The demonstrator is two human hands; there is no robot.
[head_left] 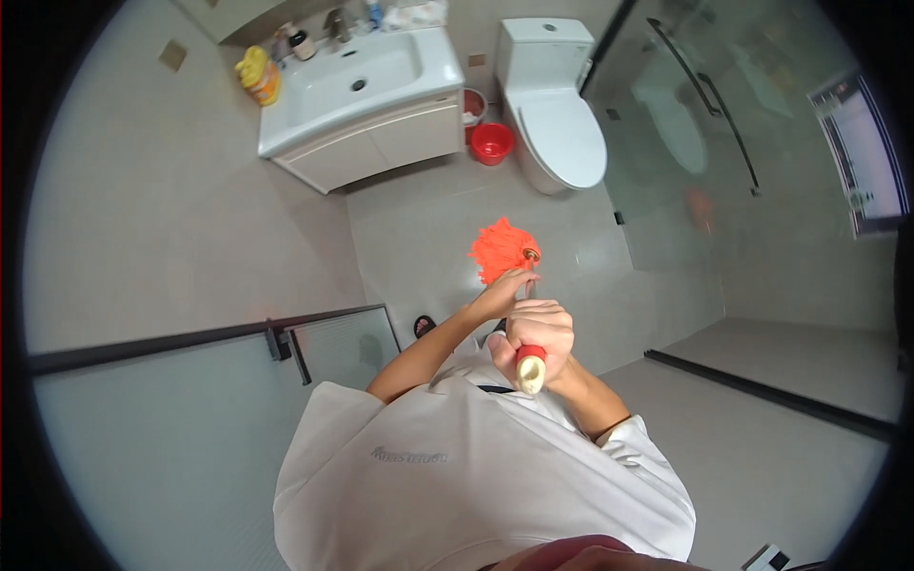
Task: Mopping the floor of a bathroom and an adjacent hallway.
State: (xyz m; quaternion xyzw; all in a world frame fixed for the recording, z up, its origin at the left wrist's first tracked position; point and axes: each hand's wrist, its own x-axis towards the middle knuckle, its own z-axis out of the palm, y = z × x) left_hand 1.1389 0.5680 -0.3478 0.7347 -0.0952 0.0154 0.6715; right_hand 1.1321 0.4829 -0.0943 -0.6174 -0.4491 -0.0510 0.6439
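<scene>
An orange string mop head (502, 248) hangs over the grey tiled floor, at the far end of a mop handle (530, 371) that points up towards the camera. My right hand (541, 332) is closed around the handle near its top, just below a pale end with a red band. Lower down, beside the mop head, my left hand (508, 285) reaches to the shaft; its fingers are partly hidden, and whether they grip the shaft or the strands cannot be told.
Ahead stand a white washbasin cabinet (385, 143), a red basin (492, 143) and a closed white toilet (564, 139). A yellow bottle (258, 76) is on the washbasin's edge. Glass panels with dark frames are at right; a frosted door (178, 428) with a handle is at left.
</scene>
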